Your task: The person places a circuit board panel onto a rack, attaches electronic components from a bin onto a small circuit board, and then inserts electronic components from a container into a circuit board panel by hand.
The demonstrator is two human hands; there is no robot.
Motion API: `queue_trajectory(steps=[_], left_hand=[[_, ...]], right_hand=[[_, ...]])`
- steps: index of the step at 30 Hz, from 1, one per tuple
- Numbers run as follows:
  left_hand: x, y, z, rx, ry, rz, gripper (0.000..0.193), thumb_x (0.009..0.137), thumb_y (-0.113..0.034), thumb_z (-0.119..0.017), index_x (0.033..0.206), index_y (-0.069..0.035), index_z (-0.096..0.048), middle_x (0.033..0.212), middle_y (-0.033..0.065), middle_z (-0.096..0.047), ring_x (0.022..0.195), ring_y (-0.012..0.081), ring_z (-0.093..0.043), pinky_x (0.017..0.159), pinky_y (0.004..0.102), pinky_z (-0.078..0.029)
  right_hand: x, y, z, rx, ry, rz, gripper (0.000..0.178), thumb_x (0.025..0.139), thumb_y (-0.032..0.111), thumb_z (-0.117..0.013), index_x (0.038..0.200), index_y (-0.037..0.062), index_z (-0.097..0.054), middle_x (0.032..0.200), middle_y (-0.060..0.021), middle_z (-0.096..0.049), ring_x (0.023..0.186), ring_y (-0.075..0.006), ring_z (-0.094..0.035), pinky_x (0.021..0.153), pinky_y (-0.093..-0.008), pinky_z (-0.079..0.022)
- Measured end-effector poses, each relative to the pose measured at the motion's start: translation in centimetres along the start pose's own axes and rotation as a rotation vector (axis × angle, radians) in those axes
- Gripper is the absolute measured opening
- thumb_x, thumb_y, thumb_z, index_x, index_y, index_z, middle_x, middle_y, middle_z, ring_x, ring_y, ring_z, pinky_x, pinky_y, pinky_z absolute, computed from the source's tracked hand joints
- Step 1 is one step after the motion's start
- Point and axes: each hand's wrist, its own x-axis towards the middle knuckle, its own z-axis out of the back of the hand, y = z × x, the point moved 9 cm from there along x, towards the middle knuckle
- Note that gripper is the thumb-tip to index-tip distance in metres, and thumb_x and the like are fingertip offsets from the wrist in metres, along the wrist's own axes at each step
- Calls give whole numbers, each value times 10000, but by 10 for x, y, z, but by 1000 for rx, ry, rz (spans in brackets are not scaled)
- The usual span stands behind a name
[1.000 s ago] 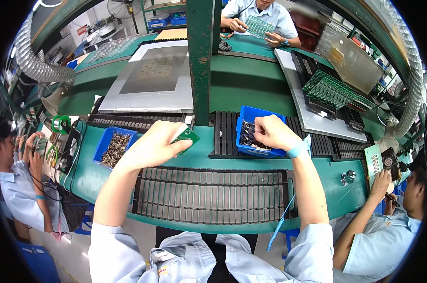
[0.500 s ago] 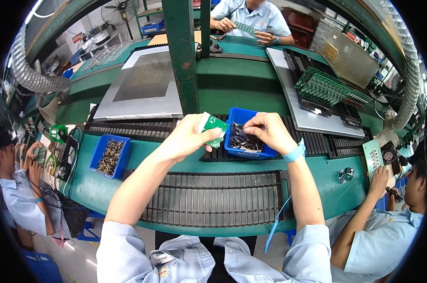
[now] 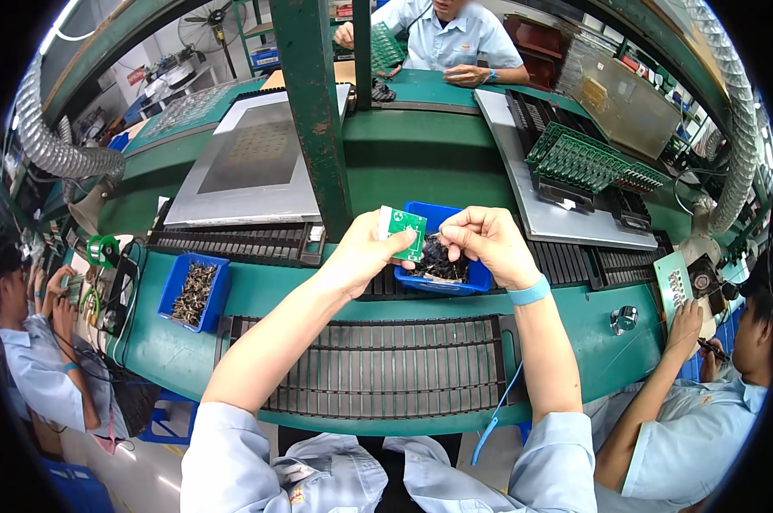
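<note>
My left hand (image 3: pixel 362 253) grips a small green circuit board (image 3: pixel 410 224) with a pale edge, thumb pressed on its face. The board is tilted above the left part of a blue bin (image 3: pixel 463 288) that holds dark, thin-legged small parts (image 3: pixel 442 269). Over the right side of that bin is my right hand (image 3: pixel 496 246), its thumb and forefinger pinched together close to the board. What sits between those fingertips is too small to name against the dark parts. A blue wristband (image 3: pixel 530 291) with a hanging cord circles my right wrist.
A second blue bin (image 3: pixel 220 295) of metal-legged parts stands left. A slotted black tray (image 3: pixel 386 368) lies before me on the green table (image 3: pixel 574 342). Beyond are a green post (image 3: pixel 314 111), grey panels (image 3: pixel 254 201) and racked green boards (image 3: pixel 579 162). Co-workers sit left, right and opposite.
My left hand has brought the board slightly right, nearer my pinched right fingers. The view has shifted a little. The person opposite has moved a green board towards the left.
</note>
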Motion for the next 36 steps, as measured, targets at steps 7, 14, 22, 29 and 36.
queue_trajectory(steps=[7,14,22,29,36], left_hand=[[3,-8,-19,-151,-14,-66,143,833,-65,-598,939,20,-554,833,103,-621,720,132,-589,617,220,-499],[4,-7,-21,-204,-27,-140,157,808,-42,-630,939,10,-562,826,95,-620,712,126,-581,616,218,-488],[2,-19,-21,-196,17,-201,187,758,-28,-683,899,6,-566,787,83,-612,683,121,-572,616,211,-477],[-4,-26,-36,-255,174,-150,185,728,-31,-707,849,5,-572,757,76,-605,636,120,-562,603,210,-476],[-17,-33,-36,-299,221,-120,199,705,-45,-726,823,2,-573,734,85,-606,610,127,-559,572,211,-469]], right_hand=[[-3,-3,1,88,-58,94,35,822,-10,-570,828,-37,-592,714,-72,-594,569,-84,-505,539,-164,-428],[-7,2,-4,55,-127,185,28,837,18,-582,823,-4,-572,690,-49,-559,579,-70,-460,542,-156,-388],[-12,-4,-5,297,-83,125,40,822,15,-604,813,6,-565,696,-38,-548,574,-70,-447,539,-165,-385],[-15,-8,-20,505,75,49,77,801,26,-641,813,23,-565,711,-43,-555,602,-81,-477,572,-158,-393],[-18,-2,-39,525,124,38,69,792,22,-652,813,30,-587,710,-41,-568,651,-96,-539,592,-164,-414]])
